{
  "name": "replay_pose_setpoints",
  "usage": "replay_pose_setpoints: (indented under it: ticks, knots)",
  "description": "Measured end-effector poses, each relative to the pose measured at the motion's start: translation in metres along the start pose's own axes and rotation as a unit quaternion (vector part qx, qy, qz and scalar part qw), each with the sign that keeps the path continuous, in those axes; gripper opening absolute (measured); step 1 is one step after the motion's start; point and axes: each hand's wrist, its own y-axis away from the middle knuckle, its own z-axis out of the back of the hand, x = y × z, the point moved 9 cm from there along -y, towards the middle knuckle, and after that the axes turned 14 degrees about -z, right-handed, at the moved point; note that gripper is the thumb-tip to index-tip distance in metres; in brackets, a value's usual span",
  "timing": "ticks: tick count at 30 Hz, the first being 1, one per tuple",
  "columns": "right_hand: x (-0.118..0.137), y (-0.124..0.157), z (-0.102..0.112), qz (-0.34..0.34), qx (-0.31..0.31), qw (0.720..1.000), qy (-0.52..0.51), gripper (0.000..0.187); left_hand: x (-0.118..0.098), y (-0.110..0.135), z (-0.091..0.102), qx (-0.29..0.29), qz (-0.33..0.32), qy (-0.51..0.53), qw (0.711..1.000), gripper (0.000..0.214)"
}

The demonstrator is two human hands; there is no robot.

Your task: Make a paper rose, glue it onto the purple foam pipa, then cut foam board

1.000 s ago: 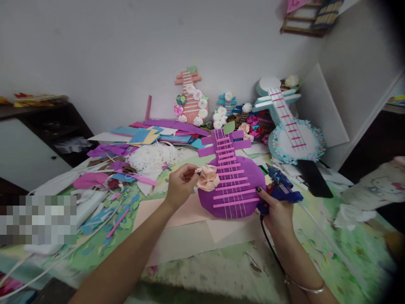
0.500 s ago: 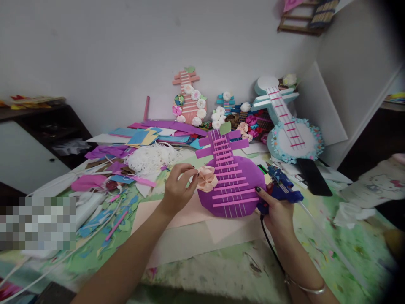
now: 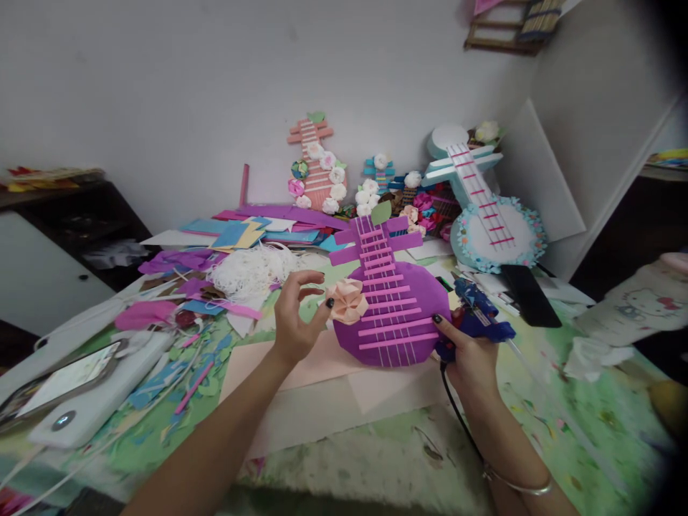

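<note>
A purple paper lute point(image 3: 395, 312), strung with white threads and crossed by pink strips, is held up in front of me. My right hand point(image 3: 473, 358) grips its lower right edge, thumb on the front and the other fingers hidden behind. A peach paper flower point(image 3: 347, 301) sits at the lute's left edge. My left hand point(image 3: 298, 319) is beside the flower with fingers spread and curved; its thumb tip is at the petals, and I cannot tell whether it touches. A blue glue gun point(image 3: 478, 315) with a clear stick and black cord is by my right hand, partly hidden by it.
Peach paper sheets point(image 3: 327, 365) lie beneath the lute. White string point(image 3: 252, 272), paper scraps point(image 3: 177, 387) and phones point(image 3: 69, 380) cover the left side. Behind stand a pink lute point(image 3: 317, 175) and a pale blue one point(image 3: 497, 233); a black phone point(image 3: 529, 297) lies at right.
My left fingers have parted and drawn back from the flower, which stays at the lute's edge. My right hand keeps its grip. The view has shifted slightly.
</note>
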Motion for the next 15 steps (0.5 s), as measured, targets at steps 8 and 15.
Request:
replay_pose_setpoints:
  ticks: [8,15]
  knots:
    - [-0.006,0.001,0.002,-0.054,-0.023,0.998,-0.010,0.050,0.040,0.034,-0.050,0.052,0.227,0.313,0.921,0.061]
    - [-0.019,-0.004,0.004,-0.106,-0.031,0.994,-0.014,0.051,0.012,0.028,-0.051,0.079,0.104,0.225,0.965,0.069]
